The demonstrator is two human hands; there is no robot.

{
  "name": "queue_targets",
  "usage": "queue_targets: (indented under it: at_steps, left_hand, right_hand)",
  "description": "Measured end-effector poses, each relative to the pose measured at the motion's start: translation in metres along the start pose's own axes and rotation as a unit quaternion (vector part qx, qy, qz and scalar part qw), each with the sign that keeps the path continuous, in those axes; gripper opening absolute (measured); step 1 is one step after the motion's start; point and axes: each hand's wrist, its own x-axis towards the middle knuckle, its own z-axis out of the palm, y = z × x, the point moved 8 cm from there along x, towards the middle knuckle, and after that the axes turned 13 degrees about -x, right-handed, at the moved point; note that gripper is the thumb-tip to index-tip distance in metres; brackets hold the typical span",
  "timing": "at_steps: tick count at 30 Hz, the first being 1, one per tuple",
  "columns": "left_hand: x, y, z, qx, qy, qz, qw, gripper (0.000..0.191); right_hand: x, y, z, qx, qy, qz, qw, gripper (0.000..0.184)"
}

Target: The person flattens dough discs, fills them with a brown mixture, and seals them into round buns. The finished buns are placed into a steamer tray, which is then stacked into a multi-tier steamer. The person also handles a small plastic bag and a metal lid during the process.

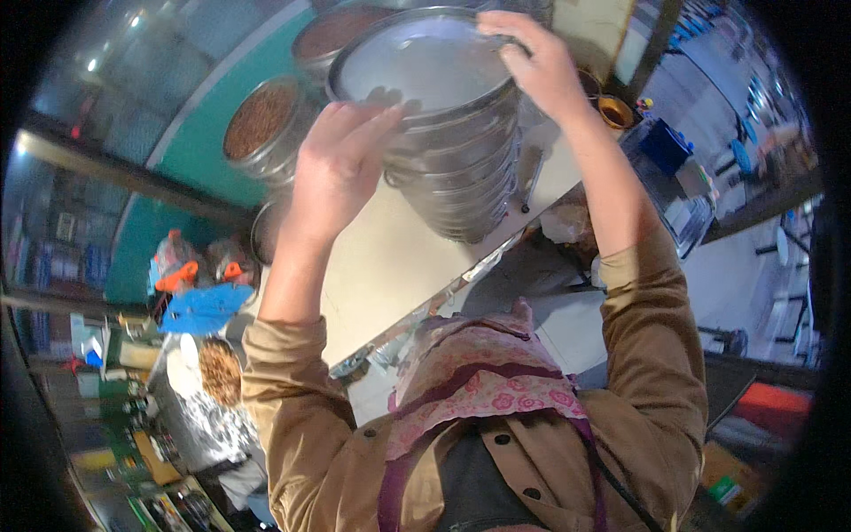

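Note:
A tall stack of round metal pans (pixel 459 179) stands on a pale tabletop in front of me. At its top is a wide round pan (pixel 425 63) with a dark rim and a smooth grey surface. I cannot tell whether that surface is its inside or a lid. My left hand (pixel 346 159) grips the near-left part of the rim, its fingers over the edge and a dark shadow or reflection beside them. On the right side, my right hand (pixel 542 63) holds the rim with the thumb apart from the fingers.
Metal containers of brown food (pixel 260 123) stand left of and behind the stack. The tabletop (pixel 385 266) ends in a diagonal front edge. A blue plastic sheet or bag (pixel 206 309) and a bowl of brown pieces (pixel 221 372) are at left. An amber bowl (pixel 615 113) lies beyond my right arm.

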Motion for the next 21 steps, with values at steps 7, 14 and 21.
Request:
queue_targets:
  at_steps: [7,14,21]
  left_hand:
    - [-0.095,0.015,0.002,-0.016,0.185,-0.026,0.982,0.053]
    - [-0.301,0.081,0.065,-0.065,0.075,-0.276,0.956,0.077]
    - [-0.446,0.125,0.007,-0.059,0.056,-0.512,0.855,0.071]
  right_hand:
    - [-0.051,-0.047,-0.02,-0.367,0.151,-0.088,0.914,0.024]
    - [-0.267,-0.121,0.2,0.149,-0.191,0.087,0.966,0.036]
    - [-0.459,-0.223,0.366,0.434,-0.535,0.522,0.502,0.04]
